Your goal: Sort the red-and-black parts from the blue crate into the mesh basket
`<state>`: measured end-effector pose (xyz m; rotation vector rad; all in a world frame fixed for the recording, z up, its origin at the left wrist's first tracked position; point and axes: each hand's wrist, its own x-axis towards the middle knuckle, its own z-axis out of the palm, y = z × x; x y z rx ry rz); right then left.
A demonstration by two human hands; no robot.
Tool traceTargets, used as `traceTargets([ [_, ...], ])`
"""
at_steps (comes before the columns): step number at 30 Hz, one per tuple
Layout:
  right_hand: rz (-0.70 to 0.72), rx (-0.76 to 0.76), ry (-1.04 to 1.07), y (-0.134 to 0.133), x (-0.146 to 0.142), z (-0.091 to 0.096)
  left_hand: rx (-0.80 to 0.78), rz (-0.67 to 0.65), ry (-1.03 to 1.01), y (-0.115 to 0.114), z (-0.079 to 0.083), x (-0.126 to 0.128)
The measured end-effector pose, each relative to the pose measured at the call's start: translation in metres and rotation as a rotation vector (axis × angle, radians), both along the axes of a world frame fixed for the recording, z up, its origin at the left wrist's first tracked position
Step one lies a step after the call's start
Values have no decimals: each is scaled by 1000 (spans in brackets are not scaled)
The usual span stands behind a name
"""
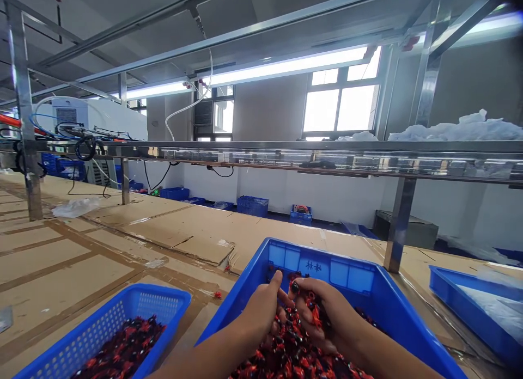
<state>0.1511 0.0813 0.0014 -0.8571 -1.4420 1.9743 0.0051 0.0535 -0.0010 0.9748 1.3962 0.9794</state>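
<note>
Left hand (261,311) thumb raised, fingers buried in loose small red-and-black parts (294,341), grip unclear, right hand (321,313) curled around a clump of them, both forearms angled down into blue plastic crate (327,264), more parts in blue mesh basket (102,327) just left, on cardboard-covered bench (81,259)

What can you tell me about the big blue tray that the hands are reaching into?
The blue tray is a deep, open, rectangular box that looks like plastic, with sloping solid walls and dark handwritten marks on its far inner wall. It is heaped with small red and black pieces. The left hand and right hand are both down among the pieces inside it. It sits on a cardboard-covered bench, and its near edge runs out of view.
</note>
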Motion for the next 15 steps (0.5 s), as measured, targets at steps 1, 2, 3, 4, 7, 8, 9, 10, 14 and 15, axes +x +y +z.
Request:
traceTargets([
  [1,6,-21,8,1,1,0,5,-3,3,0,0,0],
  [2,16,-39,18,1,1,1,11,-7,6,0,-1,-1],
  [3,24,-62,32,1,1,1,19,-10,6,1,-3,-1],
  [4,31,-86,49,0,0,1,32,-10,4,2,-5,-1],
  [7,60,-151,90,0,-2,1,65,-1,-22,5,-10,-2],
  [8,63,-166,100,0,-3,0,71,3,-35,6,-11,-2],
  [9,64,-179,109,0,-3,-1,73,9,-46,7,-12,-2],
  [10,67,-188,120,0,-3,-1,70,12,-57,8,-13,-2],
  [14,65,-203,177,1,-2,-5,47,7,-128,10,-11,-4],
  [15,65,-201,177,0,-1,-5,42,5,-150,11,-10,-4],
])
